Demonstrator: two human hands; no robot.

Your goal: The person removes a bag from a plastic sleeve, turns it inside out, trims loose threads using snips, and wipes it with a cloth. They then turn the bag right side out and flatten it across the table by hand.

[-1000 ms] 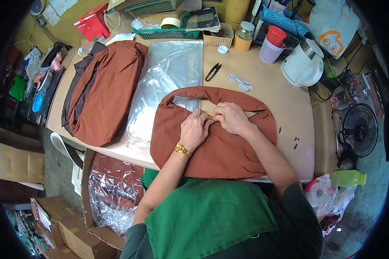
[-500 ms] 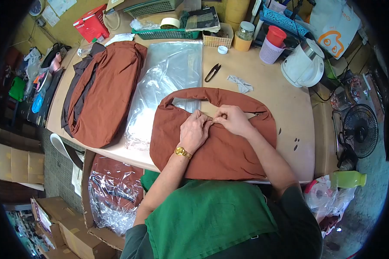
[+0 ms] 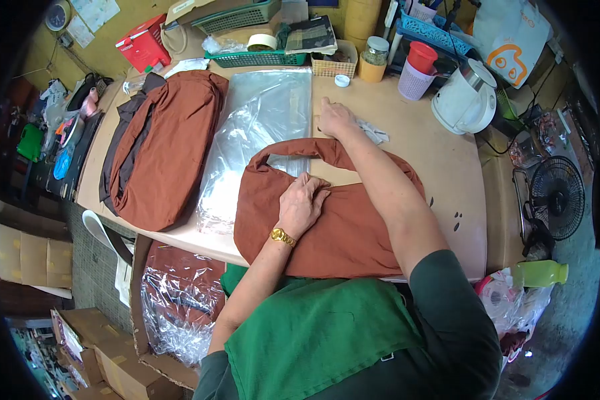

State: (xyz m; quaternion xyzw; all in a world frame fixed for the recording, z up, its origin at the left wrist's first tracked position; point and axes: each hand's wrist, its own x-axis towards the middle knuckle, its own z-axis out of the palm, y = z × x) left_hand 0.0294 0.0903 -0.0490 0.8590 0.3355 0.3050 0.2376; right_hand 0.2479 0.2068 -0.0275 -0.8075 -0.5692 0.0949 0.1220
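Observation:
A rust-brown fabric shoulder bag (image 3: 353, 230) lies flat on the table in front of me, its strap looped away from me. My left hand (image 3: 301, 203), a gold watch on its wrist, pinches the fabric at the bag's upper edge, just below the strap opening. Beyond the strap, my right hand (image 3: 338, 120) reaches across the bag to the tabletop. Its fingers are curled over the spot where dark thread snips lay, and they hide the snips. A crumpled white scrap (image 3: 373, 132) lies beside that hand.
Clear plastic bags (image 3: 260, 100) lie left of the bag, beside a stack of brown bags (image 3: 170, 150). At the back stand a green basket (image 3: 263, 59), a jar (image 3: 375, 57), a lilac cup (image 3: 415, 83) and a white kettle (image 3: 467, 100). An open carton (image 3: 140, 293) sits below the left edge.
My right hand has left the bag's upper edge and moved forward over the strap, covering the thread snips. My left hand stays on the bag.

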